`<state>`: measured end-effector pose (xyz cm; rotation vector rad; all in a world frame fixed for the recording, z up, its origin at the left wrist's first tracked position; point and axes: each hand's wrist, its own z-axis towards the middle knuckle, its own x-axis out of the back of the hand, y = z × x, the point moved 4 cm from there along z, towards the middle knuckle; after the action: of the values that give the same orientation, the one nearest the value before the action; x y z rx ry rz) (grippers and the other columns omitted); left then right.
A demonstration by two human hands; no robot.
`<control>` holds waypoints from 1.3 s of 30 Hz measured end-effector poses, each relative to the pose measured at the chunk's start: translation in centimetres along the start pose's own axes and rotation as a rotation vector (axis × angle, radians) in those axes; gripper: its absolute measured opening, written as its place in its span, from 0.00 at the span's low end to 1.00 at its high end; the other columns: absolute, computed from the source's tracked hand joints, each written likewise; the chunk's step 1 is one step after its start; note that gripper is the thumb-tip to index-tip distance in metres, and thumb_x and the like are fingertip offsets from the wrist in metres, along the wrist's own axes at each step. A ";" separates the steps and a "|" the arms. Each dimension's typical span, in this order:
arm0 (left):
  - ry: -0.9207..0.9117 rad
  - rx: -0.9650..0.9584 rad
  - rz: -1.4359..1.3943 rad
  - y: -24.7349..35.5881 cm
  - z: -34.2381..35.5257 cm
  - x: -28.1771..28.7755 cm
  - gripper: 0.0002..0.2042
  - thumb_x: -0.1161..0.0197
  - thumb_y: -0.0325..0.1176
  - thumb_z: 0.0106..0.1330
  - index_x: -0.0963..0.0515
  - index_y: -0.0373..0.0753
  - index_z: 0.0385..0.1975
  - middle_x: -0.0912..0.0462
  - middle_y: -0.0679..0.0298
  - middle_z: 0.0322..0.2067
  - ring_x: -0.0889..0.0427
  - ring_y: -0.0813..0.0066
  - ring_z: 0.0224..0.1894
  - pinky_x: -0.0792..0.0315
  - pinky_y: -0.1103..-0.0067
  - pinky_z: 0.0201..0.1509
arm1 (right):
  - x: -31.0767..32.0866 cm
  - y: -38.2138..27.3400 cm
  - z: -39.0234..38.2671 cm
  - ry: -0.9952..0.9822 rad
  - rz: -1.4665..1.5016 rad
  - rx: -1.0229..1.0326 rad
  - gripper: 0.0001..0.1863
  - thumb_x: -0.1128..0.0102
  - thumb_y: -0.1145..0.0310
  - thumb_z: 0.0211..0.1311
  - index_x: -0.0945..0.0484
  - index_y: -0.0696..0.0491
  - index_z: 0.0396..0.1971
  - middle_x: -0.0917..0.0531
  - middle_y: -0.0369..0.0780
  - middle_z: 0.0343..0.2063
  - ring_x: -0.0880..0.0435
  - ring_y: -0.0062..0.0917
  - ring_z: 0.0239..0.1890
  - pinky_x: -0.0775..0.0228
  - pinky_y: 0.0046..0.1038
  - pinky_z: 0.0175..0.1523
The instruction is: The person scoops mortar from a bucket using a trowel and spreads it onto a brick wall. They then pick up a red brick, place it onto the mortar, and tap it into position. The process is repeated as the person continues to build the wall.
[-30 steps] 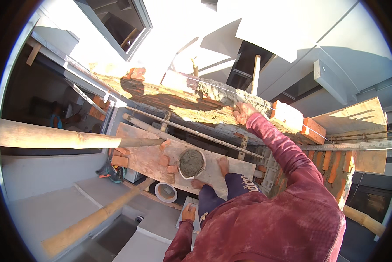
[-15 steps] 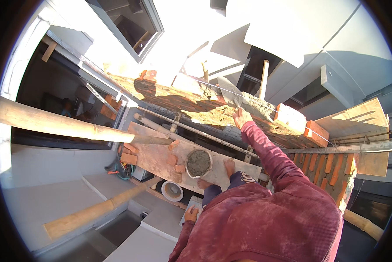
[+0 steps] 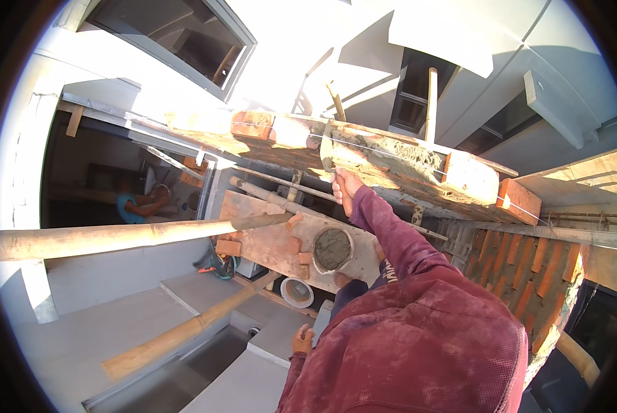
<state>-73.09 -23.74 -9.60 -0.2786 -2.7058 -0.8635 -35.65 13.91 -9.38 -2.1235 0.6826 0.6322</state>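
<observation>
My right hand grips the handle of a trowel, its blade up against the brick wall top where grey mortar lies between bricks along a taut string. My left hand hangs low at my side with fingers curled; what it holds, if anything, is hidden. A bucket of mortar stands on the plank platform by my bare feet, beside loose brick pieces.
Bamboo poles cross at left and below. An empty-looking bucket sits under the platform edge. A brick wall section and plywood sheet stand at right. Another person in blue is inside the opening at left.
My right hand and trowel have moved leftward along the wall top, the blade now at the left end of the mortar band. My view has shifted a little.
</observation>
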 end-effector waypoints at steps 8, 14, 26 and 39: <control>-0.086 -0.216 0.173 -4.2 1.3 -1.0 0.24 0.38 0.40 0.63 0.28 0.34 0.55 0.17 0.60 0.38 0.19 0.76 0.39 0.26 0.80 0.42 | -2.1 -0.8 1.0 0.006 0.105 -0.054 0.19 0.59 0.50 0.70 0.33 0.53 0.31 0.34 0.32 0.14 0.36 0.20 0.12 0.40 0.27 0.17; -0.037 -0.087 0.125 0.5 -1.1 -2.6 0.23 0.39 0.40 0.63 0.28 0.34 0.55 0.18 0.58 0.40 0.19 0.75 0.40 0.26 0.79 0.45 | -1.7 -0.7 0.6 0.021 0.142 -0.053 0.19 0.59 0.50 0.69 0.33 0.52 0.32 0.33 0.32 0.14 0.35 0.20 0.12 0.40 0.27 0.17; -0.139 -0.049 0.153 1.2 -2.0 -6.8 0.25 0.39 0.40 0.63 0.30 0.34 0.57 0.19 0.53 0.45 0.19 0.69 0.45 0.27 0.76 0.50 | 1.6 0.6 -3.5 0.457 -1.452 0.174 0.20 0.41 0.63 0.58 0.35 0.56 0.45 0.22 0.53 0.44 0.22 0.50 0.46 0.29 0.45 0.49; -0.436 -0.046 0.347 -9.2 1.2 -15.6 0.40 0.37 0.55 0.57 0.40 0.38 0.65 0.44 0.42 0.65 0.46 0.49 0.68 0.48 0.67 0.70 | 6.6 3.4 -9.2 0.426 -1.799 0.179 0.17 0.49 0.60 0.63 0.36 0.60 0.39 0.23 0.58 0.40 0.22 0.51 0.43 0.30 0.45 0.46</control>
<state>-61.18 -31.90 -20.54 -1.0185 -2.8850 -0.8372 -31.17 3.02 -10.31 -1.7989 -0.9815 -0.8307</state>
